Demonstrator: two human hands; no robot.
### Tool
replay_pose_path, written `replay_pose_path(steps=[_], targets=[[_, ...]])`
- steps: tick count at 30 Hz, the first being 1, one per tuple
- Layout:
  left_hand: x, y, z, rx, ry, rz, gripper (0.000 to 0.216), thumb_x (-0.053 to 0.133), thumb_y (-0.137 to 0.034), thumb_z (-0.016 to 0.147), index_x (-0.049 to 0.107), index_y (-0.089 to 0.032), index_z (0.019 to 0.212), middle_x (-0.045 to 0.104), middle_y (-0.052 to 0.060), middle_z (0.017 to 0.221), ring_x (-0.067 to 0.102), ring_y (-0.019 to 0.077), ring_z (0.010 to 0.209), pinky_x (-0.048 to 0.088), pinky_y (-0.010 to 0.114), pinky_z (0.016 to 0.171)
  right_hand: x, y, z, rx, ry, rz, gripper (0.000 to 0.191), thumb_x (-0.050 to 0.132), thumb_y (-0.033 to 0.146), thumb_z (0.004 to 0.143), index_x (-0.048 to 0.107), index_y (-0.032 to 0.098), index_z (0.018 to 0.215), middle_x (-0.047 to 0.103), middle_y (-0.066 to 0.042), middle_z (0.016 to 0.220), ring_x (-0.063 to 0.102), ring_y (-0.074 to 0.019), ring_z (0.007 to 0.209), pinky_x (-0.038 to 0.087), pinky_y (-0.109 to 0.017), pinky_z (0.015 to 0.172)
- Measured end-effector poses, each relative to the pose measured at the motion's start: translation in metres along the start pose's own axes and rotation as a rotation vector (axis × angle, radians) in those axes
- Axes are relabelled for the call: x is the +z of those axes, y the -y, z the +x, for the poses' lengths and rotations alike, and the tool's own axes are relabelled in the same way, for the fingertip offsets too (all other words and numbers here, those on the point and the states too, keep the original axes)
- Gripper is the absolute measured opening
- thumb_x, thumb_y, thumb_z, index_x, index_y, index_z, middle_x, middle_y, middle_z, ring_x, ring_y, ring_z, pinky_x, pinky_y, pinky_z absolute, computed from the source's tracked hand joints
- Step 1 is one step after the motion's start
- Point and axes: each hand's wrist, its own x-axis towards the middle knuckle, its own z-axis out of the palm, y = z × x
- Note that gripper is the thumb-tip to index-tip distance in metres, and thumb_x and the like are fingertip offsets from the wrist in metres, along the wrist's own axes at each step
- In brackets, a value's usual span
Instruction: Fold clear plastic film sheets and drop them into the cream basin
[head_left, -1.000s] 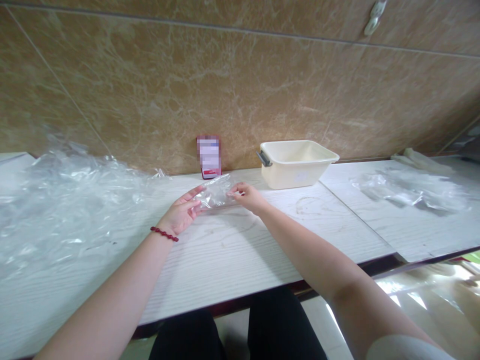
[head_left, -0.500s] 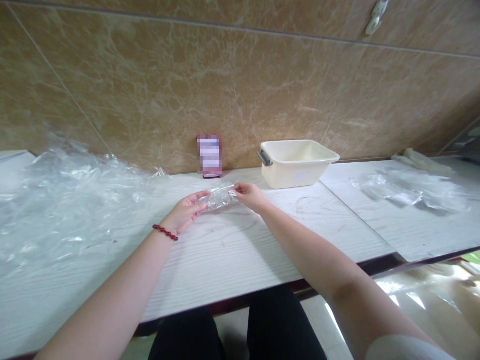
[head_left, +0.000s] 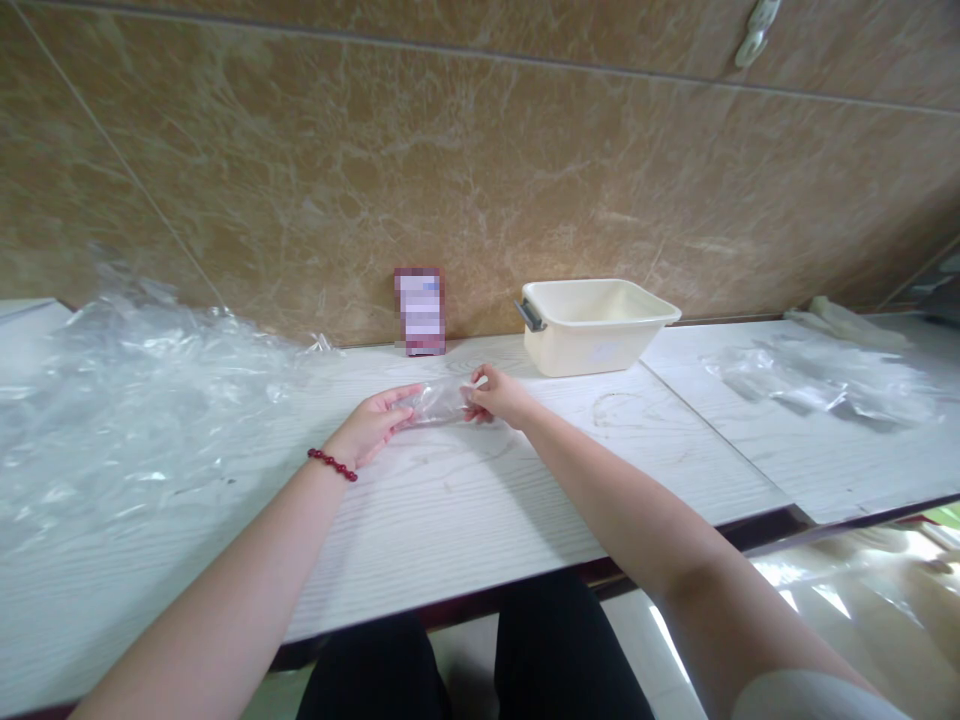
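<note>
A small clear plastic bag (head_left: 439, 402) lies bunched between both hands on the white wood-grain table (head_left: 465, 500). My left hand (head_left: 371, 428), with a red bead bracelet on its wrist, cups the bag's left end with fingers curled around it. My right hand (head_left: 499, 397) pinches the bag's right end with closed fingers. Both hands rest low over the table, about a hand's width in front of the wall.
A large heap of clear plastic film (head_left: 127, 390) covers the table's left side. A cream plastic tub (head_left: 596, 325) with a grey handle stands at the wall, beside a small red box (head_left: 420, 310). More clear bags (head_left: 817, 380) lie on the right tabletop.
The bag has been squeezed from a wider, raised shape into a narrow bunch lying lower on the table. Both hands have come closer together.
</note>
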Motion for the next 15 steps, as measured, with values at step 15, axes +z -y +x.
replay_pose_path(steps=[15], targets=[[-0.002, -0.001, 0.000, -0.013, -0.016, -0.044, 0.034, 0.056, -0.001, 0.064, 0.060, -0.012, 0.096, 0.064, 0.006, 0.080, 0.057, 0.0084, 0.063, 0.045, 0.017, 0.062, -0.008, -0.006, 0.005, -0.226, 0.057, -0.077, 0.029, 0.044, 0.028, 0.075, 0.049, 0.021, 0.104, 0.048, 0.007, 0.049, 0.040, -0.0033, 0.040, 0.031, -0.013, 0.039]])
